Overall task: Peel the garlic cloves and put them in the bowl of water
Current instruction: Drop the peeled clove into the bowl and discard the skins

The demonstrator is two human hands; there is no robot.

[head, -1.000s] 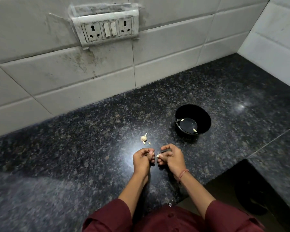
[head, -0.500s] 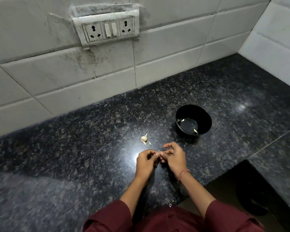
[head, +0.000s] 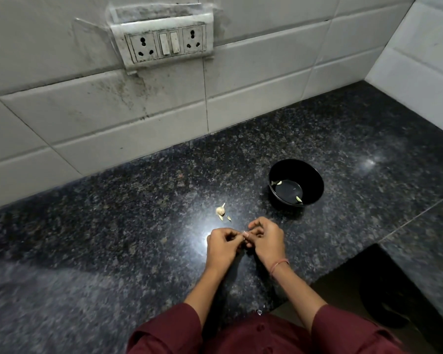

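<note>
Pinching one small garlic clove (head: 244, 234) between them, both hands meet over the dark stone table (head: 113, 238), near its front edge.

- Left hand (head: 221, 247): fingers curled, fingertips on the clove.
- Right hand (head: 266, 241): fingers curled, thumb and forefinger on the same clove; a thread band (head: 279, 265) circles the wrist.
- Clove: mostly hidden by the fingers, so how much skin is on it cannot be told.
- Bowl (head: 316, 183): black, upright on the table, beyond and right of the hands, apart from them, holding water.
- Peeled cloves (head: 298, 199): two, lying in the water, one at the left side, one at the near side.
- Garlic piece (head: 221, 210): on the table beyond the left hand, skin scraps (head: 229, 219) just beside it.
- Socket panel (head: 165, 44): on the tiled wall behind.
</note>
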